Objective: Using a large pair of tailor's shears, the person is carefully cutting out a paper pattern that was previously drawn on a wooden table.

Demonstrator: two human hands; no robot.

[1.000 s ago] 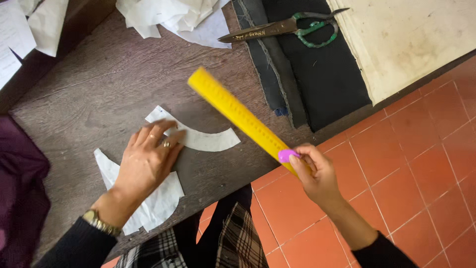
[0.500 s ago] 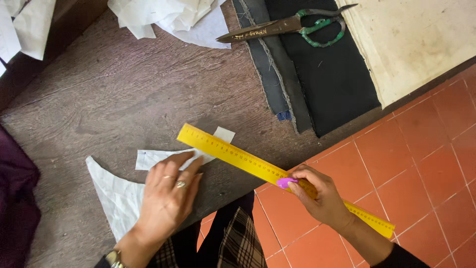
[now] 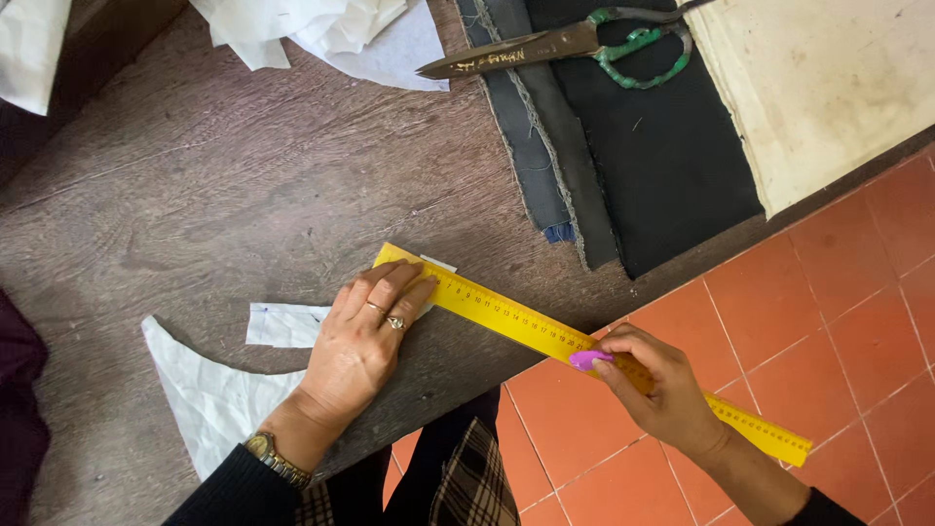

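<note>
The left hand point(image 3: 365, 336) lies flat, fingers spread, pressing a curved white fabric piece point(image 3: 219, 390) and the near end of a yellow ruler point(image 3: 545, 336) onto the dark wooden worktop point(image 3: 224, 185). The right hand point(image 3: 662, 390) pinches a small pink chalk point(image 3: 587, 359) against the ruler, which juts past the worktop edge over red floor tiles point(image 3: 828, 321). Green-handled scissors point(image 3: 575, 44) rest on black cloth point(image 3: 653, 156), well apart.

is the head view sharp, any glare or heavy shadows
Head view: soft, even daylight, no glare; the yellow ruler, left hand and right hand are crisp. Only faint shadows lie beneath the hands and the scissors; slight wide-angle stretch at the edges.
</note>
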